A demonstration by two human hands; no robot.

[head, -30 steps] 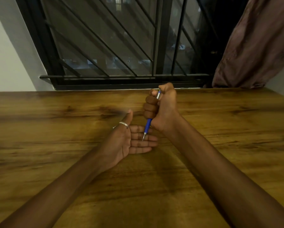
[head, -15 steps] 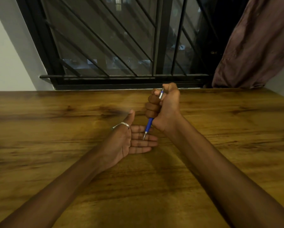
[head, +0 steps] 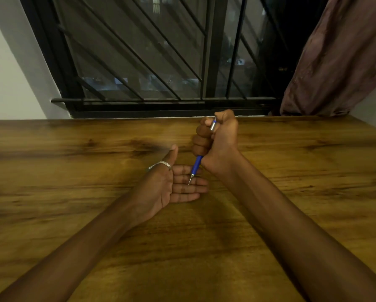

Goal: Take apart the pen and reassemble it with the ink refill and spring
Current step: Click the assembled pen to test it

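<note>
My right hand point(head: 217, 140) is closed in a fist around a blue pen point(head: 196, 167), held nearly upright with its silver tip pointing down and its silver top end under my thumb. The pen's middle is hidden inside the fist. My left hand point(head: 174, 184) lies palm up and flat on the wooden table point(head: 73, 192), fingers together and thumb raised, with a silver ring on the thumb. The pen's tip hovers right over my left fingers; I cannot tell whether it touches them. No loose spring or refill is visible.
The table runs to a black barred window point(head: 152, 62) at the back. A brownish curtain point(head: 339, 62) hangs at the back right, and a white wall stands at the left.
My right hand and the pen have shifted very slightly, thumb staying on the top end. My left hand has stayed in place.
</note>
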